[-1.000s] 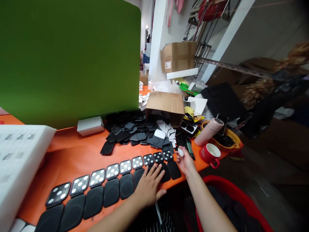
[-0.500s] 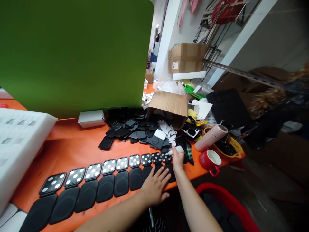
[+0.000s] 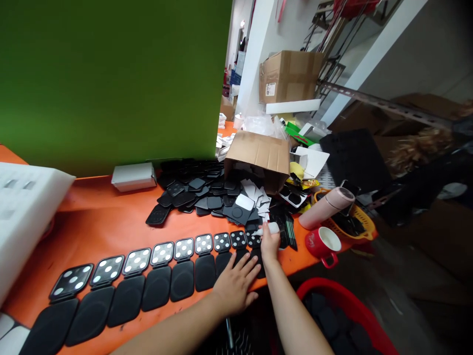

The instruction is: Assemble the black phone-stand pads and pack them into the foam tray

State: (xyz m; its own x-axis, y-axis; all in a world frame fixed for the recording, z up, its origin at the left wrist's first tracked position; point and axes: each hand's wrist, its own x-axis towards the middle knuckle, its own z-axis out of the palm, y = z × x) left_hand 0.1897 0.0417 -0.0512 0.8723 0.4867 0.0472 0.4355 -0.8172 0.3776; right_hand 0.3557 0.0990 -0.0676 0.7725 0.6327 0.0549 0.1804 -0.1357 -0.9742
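Note:
In my right hand is a small white squeeze bottle, tilted with its thin nozzle pointing left over the rightmost white-dotted panel. My left hand lies flat with fingers spread across the black flaps near that end of the row. Several hinged black cases lie opened along the orange table. Each has an upper panel with white dots, such as this dotted panel, and a plain lower flap toward me. Whether a drop is leaving the nozzle is too small to tell.
Behind the row are a heap of black pieces and a tipped cardboard box with white cards. To the right stand a pink bottle and a red mug. A red tub sits below the edge; white foam is left.
The view has shifted slightly. Both hands keep nearly the same places, with the white bottle still over the rightmost dotted panel.

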